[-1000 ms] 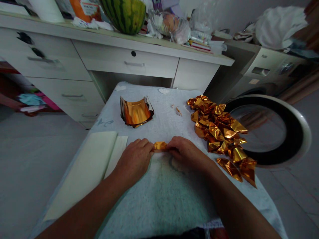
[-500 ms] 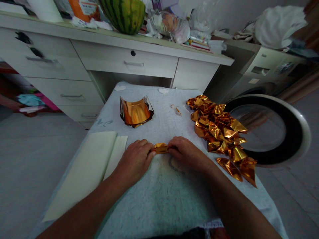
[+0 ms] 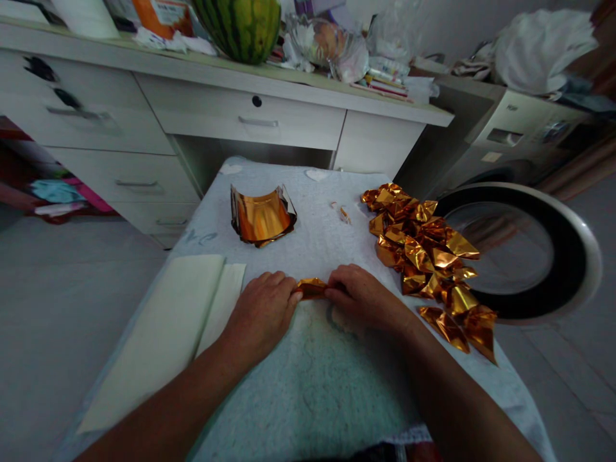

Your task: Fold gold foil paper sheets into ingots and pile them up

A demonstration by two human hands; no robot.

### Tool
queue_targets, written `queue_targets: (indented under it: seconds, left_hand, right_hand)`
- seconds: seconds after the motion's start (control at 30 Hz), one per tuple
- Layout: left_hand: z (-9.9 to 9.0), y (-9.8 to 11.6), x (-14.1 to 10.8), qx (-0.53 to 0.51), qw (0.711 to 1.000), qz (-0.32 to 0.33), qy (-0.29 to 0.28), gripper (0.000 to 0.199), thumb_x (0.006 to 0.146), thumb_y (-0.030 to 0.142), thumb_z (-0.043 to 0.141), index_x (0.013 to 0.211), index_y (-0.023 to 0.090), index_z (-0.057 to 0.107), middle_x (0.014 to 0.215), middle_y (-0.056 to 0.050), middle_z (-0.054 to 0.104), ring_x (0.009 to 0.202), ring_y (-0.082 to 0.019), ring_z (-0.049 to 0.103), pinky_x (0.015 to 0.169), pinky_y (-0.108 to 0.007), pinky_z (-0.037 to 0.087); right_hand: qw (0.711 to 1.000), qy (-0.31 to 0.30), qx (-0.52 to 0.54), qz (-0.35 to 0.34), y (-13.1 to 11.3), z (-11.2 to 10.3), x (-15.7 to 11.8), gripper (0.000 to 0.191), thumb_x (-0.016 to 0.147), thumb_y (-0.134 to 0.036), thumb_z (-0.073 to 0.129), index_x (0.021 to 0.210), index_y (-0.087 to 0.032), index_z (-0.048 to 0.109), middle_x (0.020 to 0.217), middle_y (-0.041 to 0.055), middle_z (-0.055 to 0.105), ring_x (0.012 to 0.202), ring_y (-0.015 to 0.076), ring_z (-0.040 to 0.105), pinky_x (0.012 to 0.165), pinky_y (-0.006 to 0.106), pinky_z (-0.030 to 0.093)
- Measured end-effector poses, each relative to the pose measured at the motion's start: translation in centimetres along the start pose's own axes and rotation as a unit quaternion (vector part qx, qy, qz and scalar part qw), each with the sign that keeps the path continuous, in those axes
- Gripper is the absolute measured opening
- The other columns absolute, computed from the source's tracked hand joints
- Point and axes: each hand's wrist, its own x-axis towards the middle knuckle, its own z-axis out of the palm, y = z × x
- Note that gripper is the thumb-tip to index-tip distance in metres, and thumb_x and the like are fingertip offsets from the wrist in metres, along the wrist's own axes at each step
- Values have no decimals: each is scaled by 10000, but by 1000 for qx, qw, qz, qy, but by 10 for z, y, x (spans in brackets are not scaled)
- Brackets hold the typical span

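Note:
Between my two hands is a small piece of shiny gold foil (image 3: 312, 289), rolled or folded into a narrow strip. My left hand (image 3: 266, 301) pinches its left end with thumb and fingers. At the right end, my right hand (image 3: 357, 294) grips it with closed fingers; the tips are partly hidden. A curved stack of gold foil sheets (image 3: 264, 217) stands on the cloth beyond my left hand. To the right lies a heap of folded, twisted gold foil pieces (image 3: 423, 256). Tiny scraps (image 3: 343, 213) rest on the cloth between stack and heap.
Pale paper sheets (image 3: 154, 340) lie along the left of the cloth-covered table (image 3: 298, 398). An open washing machine door (image 3: 563, 256) borders the right side. Behind stands a white drawer unit (image 3: 260, 119) with a watermelon (image 3: 238, 29) and clutter on top.
The foil between my hands has turned slightly and looks more creased, its lower side darker. Both hands keep their grip in nearly the same place.

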Motion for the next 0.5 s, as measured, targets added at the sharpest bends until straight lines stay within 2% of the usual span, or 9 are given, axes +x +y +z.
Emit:
queue_targets:
  seconds: [0.2, 0.4, 0.5]
  left_hand:
    - [-3, 2, 0, 9, 1000, -7, -18, 242, 959, 262, 406, 836, 187, 601, 827, -54, 626, 790, -217, 569, 750, -379, 443]
    - [-4, 2, -1, -19, 1000, -16, -16, 182, 905, 345, 547, 840, 185, 603, 861, -64, 629, 836, -242, 572, 752, -382, 446]
    - [-4, 2, -1, -25, 999, -24, -14, 175, 910, 331, 542, 842, 185, 611, 853, -60, 632, 836, -236, 573, 757, -373, 444]
  right_hand:
    - [1000, -12, -21, -2, 0, -2, 0, 98, 881, -184, 584, 817, -146, 648, 811, 46, 608, 794, 161, 515, 741, 282, 373]
    - [998, -9, -56, 0, 1, 4, 4, 146, 905, -209, 557, 823, -149, 661, 831, 56, 631, 805, 164, 523, 741, 284, 363]
    - [998, -3, -68, 9, 0, 5, 3, 165, 917, -216, 543, 832, -145, 664, 836, 62, 642, 810, 166, 528, 742, 283, 362]
